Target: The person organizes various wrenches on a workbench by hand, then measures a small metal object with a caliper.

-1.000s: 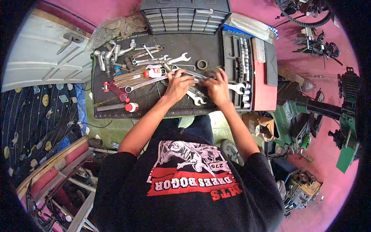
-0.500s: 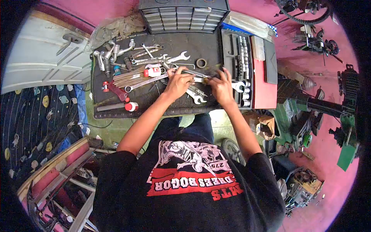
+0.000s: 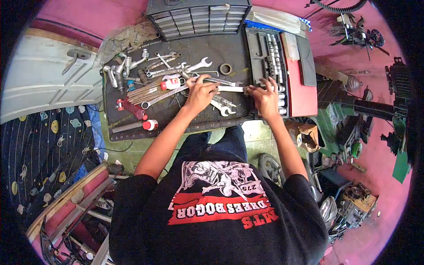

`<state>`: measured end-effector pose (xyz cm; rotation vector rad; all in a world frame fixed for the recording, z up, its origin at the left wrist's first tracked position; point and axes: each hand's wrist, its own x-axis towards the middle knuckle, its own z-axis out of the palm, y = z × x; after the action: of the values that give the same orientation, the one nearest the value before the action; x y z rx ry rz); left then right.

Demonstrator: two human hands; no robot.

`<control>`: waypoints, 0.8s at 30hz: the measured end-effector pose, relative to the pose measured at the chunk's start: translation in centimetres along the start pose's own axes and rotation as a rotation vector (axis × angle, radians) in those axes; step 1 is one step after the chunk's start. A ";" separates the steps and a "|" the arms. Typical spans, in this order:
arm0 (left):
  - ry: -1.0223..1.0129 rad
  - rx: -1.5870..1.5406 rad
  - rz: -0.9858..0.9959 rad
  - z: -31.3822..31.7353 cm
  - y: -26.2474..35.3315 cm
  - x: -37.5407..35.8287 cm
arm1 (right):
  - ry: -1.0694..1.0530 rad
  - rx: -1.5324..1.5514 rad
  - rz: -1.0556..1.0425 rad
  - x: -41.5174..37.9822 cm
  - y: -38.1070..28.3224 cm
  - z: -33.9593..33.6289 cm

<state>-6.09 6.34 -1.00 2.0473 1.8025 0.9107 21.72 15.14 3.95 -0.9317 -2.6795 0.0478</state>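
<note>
Over the middle of the mat, my left hand (image 3: 202,95) has its fingers bent around the left end of a long flat silver bar (image 3: 232,88), which looks like a wrench's shank. At the bar's right end, my right hand (image 3: 266,100) pinches it between thumb and fingers, and hides what lies beneath. Just behind the bar lies a slim combination wrench (image 3: 229,83). An open-end wrench (image 3: 224,109) rests in front of my left hand. A white bottle with a red cap (image 3: 172,84) lies left of that hand.
Several wrenches (image 3: 198,66) and a tape roll (image 3: 225,69) lie behind my hands. Brown rods (image 3: 145,92), a red bottle (image 3: 134,109) and T-handle tools (image 3: 128,66) sit left. A socket tray (image 3: 254,44) stands right, a drawer cabinet (image 3: 198,20) at the back.
My right hand has slid rightward along the bar, leaving more of it bare between my hands. My left hand keeps its place. The view has shifted slightly.
</note>
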 end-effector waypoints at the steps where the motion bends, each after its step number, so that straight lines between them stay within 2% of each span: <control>1: 0.001 -0.001 -0.001 0.0 0.0 0.0 | -0.001 -0.001 -0.002 0.1 -0.2 0.2; 7: 0.006 0.022 0.012 0.1 0.1 0.0 | 0.055 0.113 -0.087 4.3 -5.3 2.9; 8: 0.006 0.025 0.012 0.2 0.0 0.0 | -0.021 0.073 -0.103 5.0 -6.3 3.2; 10: 0.000 0.069 0.006 0.2 -0.3 -0.1 | -0.005 0.056 -0.100 6.0 -7.0 4.1; 14: -0.001 0.060 0.032 0.0 -0.1 -0.1 | -0.029 0.074 -0.047 4.0 -5.4 2.3; 20: -0.011 0.027 -0.010 -0.1 0.2 0.1 | 0.160 -0.023 0.146 -2.5 1.3 -0.5; 24: -0.008 0.057 0.009 0.1 -0.2 0.1 | 0.141 -0.036 0.216 -4.0 2.3 -1.1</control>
<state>-6.14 6.49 -1.16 2.0913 1.8373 0.8619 26.45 14.46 3.65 -1.1860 -2.4498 -0.0191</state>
